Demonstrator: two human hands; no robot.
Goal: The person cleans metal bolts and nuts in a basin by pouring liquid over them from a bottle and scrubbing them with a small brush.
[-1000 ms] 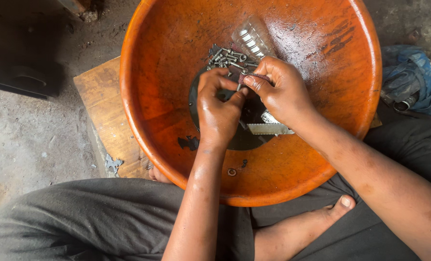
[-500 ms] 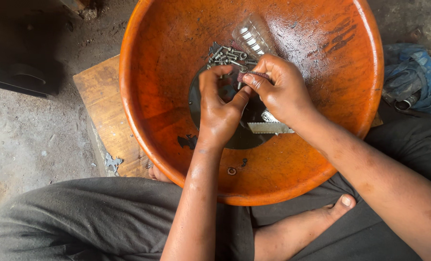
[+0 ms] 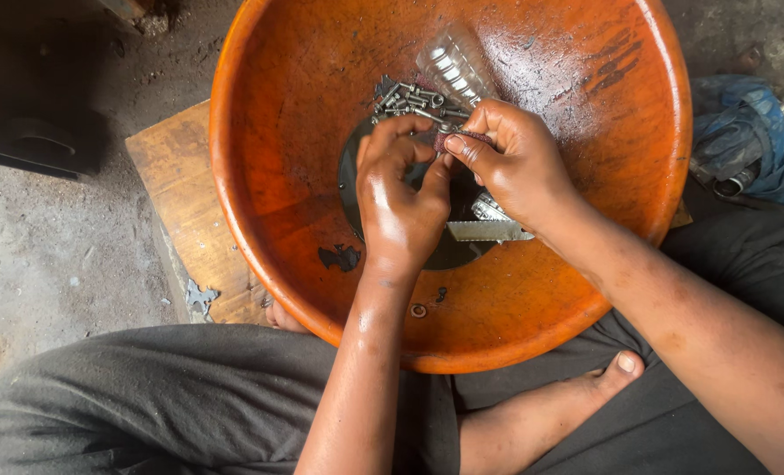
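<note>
While both hands meet over the middle of the big orange basin, the thing that matters sits between their fingertips: a small dark reddish piece, pinched by the right hand between thumb and forefinger. It lies just right of the left hand, whose fingers curl closed toward it, thumb tip touching or nearly touching the right thumb. Its long axis seems to run left to right, though it is mostly hidden and I cannot say what it is. Whether the left fingers grip anything of their own cannot be told. Just beyond the fingertips, on the far side, lies a heap of small metal bolts beside a clear ribbed plastic bottle. A serrated metal strip lies under the right wrist, on the near side. The basin rests on a wooden board.
</note>
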